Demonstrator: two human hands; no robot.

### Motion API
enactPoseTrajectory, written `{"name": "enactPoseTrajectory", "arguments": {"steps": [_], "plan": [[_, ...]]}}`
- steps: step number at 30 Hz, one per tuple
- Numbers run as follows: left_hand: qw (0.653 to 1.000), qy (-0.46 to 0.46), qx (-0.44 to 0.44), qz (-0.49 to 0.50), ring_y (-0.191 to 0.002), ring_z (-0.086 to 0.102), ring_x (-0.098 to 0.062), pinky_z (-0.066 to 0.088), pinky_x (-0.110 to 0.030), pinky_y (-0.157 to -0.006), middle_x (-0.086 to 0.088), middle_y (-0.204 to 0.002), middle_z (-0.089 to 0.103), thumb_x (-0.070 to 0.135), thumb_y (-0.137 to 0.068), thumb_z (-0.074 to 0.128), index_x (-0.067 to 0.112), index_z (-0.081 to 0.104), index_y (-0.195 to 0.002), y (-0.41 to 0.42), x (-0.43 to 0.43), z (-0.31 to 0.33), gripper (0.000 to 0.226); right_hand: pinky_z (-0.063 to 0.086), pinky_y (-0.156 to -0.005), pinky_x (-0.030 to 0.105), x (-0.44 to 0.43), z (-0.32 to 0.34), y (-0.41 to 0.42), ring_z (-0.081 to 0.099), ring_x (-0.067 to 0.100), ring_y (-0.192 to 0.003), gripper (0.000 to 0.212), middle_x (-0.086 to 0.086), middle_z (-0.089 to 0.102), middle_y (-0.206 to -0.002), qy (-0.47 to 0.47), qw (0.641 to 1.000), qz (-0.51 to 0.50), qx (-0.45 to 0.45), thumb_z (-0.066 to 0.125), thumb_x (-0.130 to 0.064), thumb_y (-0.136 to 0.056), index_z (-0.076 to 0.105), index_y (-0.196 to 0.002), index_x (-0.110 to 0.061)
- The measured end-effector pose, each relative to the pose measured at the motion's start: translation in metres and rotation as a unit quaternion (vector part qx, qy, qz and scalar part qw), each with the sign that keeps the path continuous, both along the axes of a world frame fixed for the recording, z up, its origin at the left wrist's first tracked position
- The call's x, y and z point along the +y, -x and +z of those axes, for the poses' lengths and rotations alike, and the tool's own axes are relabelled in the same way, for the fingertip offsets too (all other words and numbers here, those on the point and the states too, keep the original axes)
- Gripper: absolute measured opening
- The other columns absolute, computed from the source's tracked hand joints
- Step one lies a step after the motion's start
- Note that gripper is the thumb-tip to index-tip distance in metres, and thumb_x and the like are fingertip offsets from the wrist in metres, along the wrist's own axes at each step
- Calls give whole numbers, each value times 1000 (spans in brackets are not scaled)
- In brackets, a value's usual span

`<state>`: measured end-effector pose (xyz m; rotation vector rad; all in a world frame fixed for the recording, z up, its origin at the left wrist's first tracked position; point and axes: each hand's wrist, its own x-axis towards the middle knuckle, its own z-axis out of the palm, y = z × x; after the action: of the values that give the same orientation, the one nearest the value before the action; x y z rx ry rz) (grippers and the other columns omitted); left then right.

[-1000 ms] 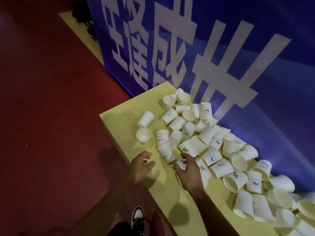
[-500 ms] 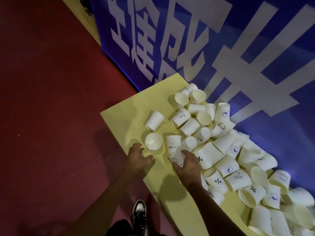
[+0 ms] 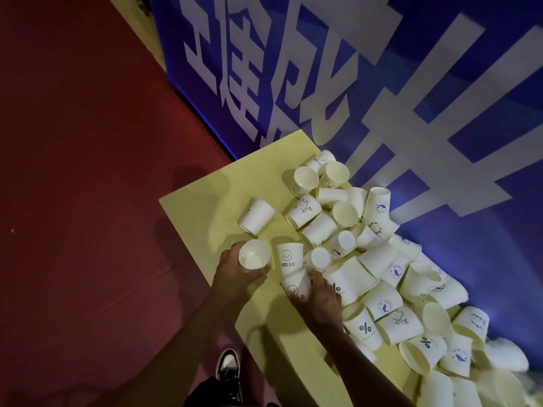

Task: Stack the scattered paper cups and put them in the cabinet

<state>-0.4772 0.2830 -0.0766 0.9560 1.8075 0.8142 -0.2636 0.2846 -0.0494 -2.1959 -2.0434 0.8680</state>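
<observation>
The fingers of the left hand [image 3: 235, 271] curl around the side wall of a plain white paper cup with its mouth turned up [image 3: 254, 255], thumb below and fingertips behind, so the cup is gripped near the corner of the pale yellow tabletop [image 3: 202, 207]. The right hand [image 3: 320, 298] lies over a white paper cup printed with a small smiley face [image 3: 295, 286], tipped on its side; its fingers wrap the wall and press it lightly, though how firmly I cannot tell. Just between the two hands stands an inverted white "HELLO" cup [image 3: 289, 258]. To do this step well, I'd judge each cup should be held by the wall and not the rim, so the thin paper keeps its round mouth, then one turned mouth-up and slid straight into the other. Beyond, the heap of scattered white paper cups [image 3: 382, 259] spreads along the blue banner with large white characters [image 3: 352, 83]; no cabinet is in sight.
</observation>
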Motion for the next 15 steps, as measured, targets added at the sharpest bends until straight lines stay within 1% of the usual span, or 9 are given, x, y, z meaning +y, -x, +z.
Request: {"name": "enactPoseTrajectory", "arguments": {"steps": [2, 3, 4, 6, 8, 11, 15], "plan": [[1000, -4, 6, -7, -100, 45, 16, 34, -5, -74, 10, -116, 52, 50, -53, 80, 46, 48, -118, -1, 3, 2, 72, 42, -101, 42, 1, 3, -3, 57, 28, -116, 75, 4, 62, -124, -2, 1000, 2, 15, 71, -52, -79, 42, -141, -21], [1000, -8, 9, -13, -102, 47, 14, 35, -7, -75, 9, -116, 53, 54, -51, 77, 44, 49, -117, -1, 4, 2, 72, 44, -100, 43, 1, 6, -4, 57, 27, -116, 77, 3, 61, -126, -4, 1000, -3, 22, 72, -53, -79, 41, -142, -22], [1000, -7, 11, -20, -103, 50, 8, 38, -10, -77, 9, -116, 54, 52, -53, 77, 41, 51, -118, -2, 5, 0, 71, 46, -100, 43, 1, 10, -4, 57, 25, -115, 78, 3, 61, -127, -7, 999, -13, 29, 72, -54, -78, 41, -143, -23], [1000, -8, 9, -28, -106, 55, -4, 46, -20, -81, 5, -116, 54, 41, -61, 82, 36, 54, -121, -5, 6, -1, 67, 50, -98, 44, -2, 16, -7, 59, 23, -113, 79, 2, 62, -127, -21, 998, -36, 47, 72, -55, -78, 41, -143, -24], [999, -22, 11, -42, -106, 56, -12, 51, -29, -85, 3, -114, 54, 36, -66, 82, 31, 55, -122, -9, 8, 3, 62, 50, -96, 43, -6, 23, -10, 58, 23, -111, 77, 2, 62, -126, -38, 997, -44, 60, 71, -55, -79, 43, -143, -22], [997, -27, 13, -68, -102, 55, -13, 49, -29, -84, 1, -114, 52, 37, -68, 83, 28, 54, -124, -19, 8, 14, 64, 48, -95, 41, -14, 30, -19, 57, 23, -112, 73, 4, 61, -125, -54, 995, -57, 64, 71, -53, -81, 46, -140, -17], [994, -31, 11, -100, -105, 58, -14, 53, -37, -91, 2, -117, 54, 55, -54, 76, 28, 54, -127, -33, 4, 21, 81, 48, -93, 40, -28, 39, -32, 57, 24, -111, 65, 4, 61, -123, -68, 988, -106, 90, 74, -46, -82, 49, -135, -15]]}}
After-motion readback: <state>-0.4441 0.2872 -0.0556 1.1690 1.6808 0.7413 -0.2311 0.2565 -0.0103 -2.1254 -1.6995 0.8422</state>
